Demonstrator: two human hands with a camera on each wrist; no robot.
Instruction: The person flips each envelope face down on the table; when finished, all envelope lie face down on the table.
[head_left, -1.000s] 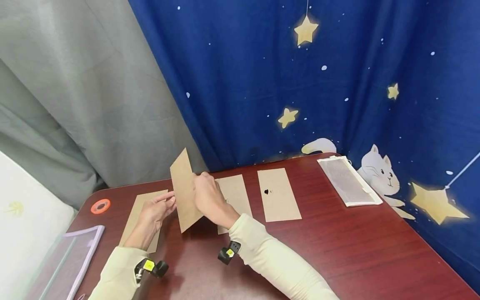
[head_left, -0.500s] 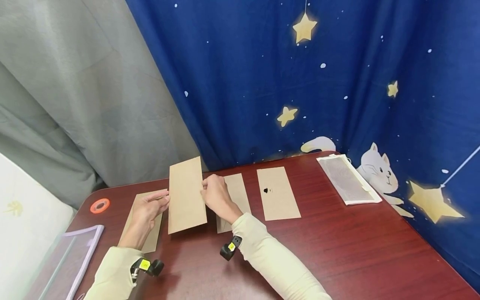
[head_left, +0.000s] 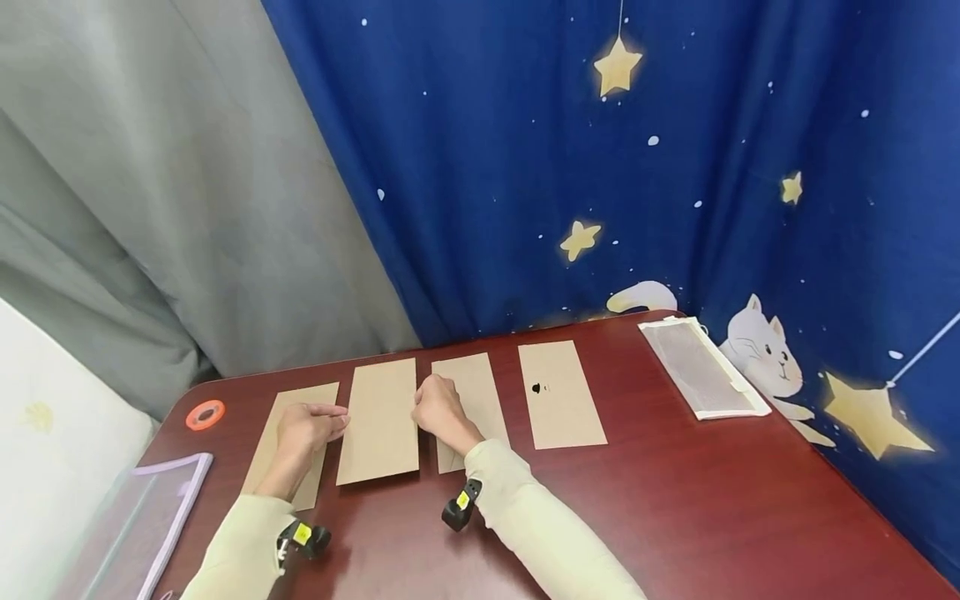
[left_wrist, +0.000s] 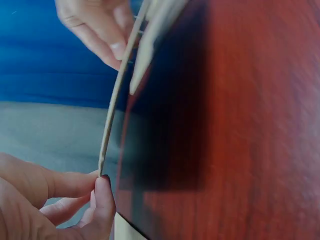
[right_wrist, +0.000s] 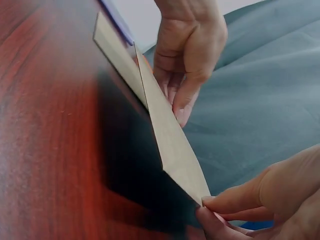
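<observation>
A brown paper envelope (head_left: 381,421) is held low over the table, with its shadow beneath. My left hand (head_left: 303,429) pinches its left edge between thumb and fingers. On the opposite edge, the thumb and fingers of my right hand (head_left: 442,408) pinch it too. In the left wrist view the envelope (left_wrist: 111,117) appears almost edge-on. The right wrist view shows its face (right_wrist: 170,137) slanting above the dark shadow. A similar envelope (head_left: 306,487) lies under my left forearm, partly covered. Another envelope (head_left: 480,392) lies beside my right hand, partly hidden by it.
Farther right lies an envelope (head_left: 566,408) with a small black print. A white-edged mesh pouch (head_left: 697,367) rests at the back right. On the left are an orange ring (head_left: 192,417), like a tape roll, and a clear purple-edged pouch (head_left: 204,475). Curtains hang behind the table.
The held envelope has turned from nearly edge-on to face the head camera, then been lowered and tilted flatter toward the table. Both hands came down with it.
</observation>
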